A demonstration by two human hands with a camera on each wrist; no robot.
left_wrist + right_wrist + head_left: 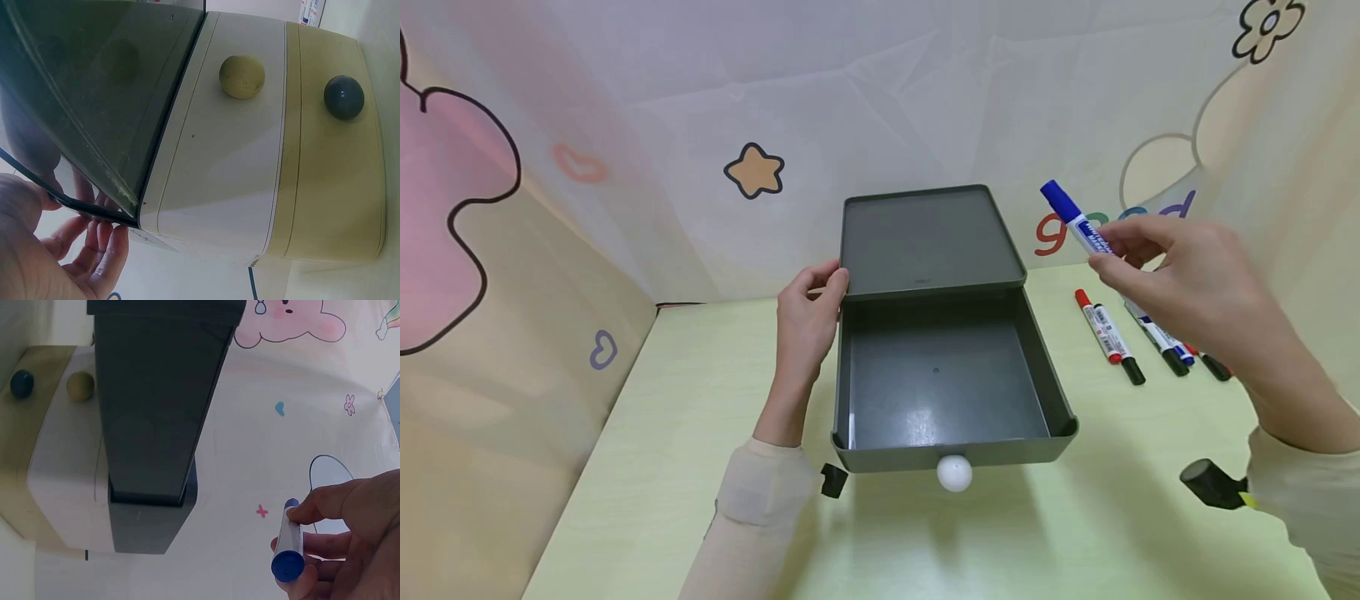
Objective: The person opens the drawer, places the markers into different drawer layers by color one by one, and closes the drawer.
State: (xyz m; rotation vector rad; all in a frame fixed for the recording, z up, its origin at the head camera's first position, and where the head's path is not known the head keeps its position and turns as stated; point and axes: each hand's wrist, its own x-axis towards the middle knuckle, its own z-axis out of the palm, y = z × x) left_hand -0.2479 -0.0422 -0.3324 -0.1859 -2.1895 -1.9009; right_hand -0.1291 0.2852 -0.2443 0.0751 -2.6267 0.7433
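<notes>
Head view: the gray drawer (pixel 936 392) stands pulled out from the cabinet (pixel 925 242), a step apparently done; the right hand (pixel 1187 271) pinches a blue marker (pixel 1077 217) in midair, while other markers (pixel 1108 340) lie on the table (pixel 662 425), seemingly left to handle. Left wrist view: the left hand (pixel 59 250) grips the cabinet's edge; the lower drawers (pixel 334 169) are closed. Right wrist view: the blue marker is apart from the drawer, not yet inside.

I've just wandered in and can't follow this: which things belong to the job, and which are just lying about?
Seemingly in the job:
blue-capped marker, pinched by the right hand
open grey drawer
drawer unit, held at its top edge by the left hand

Seemingly just lying about:
other markers on the table, perhaps wanted later
patterned backdrop, just scenery
</notes>
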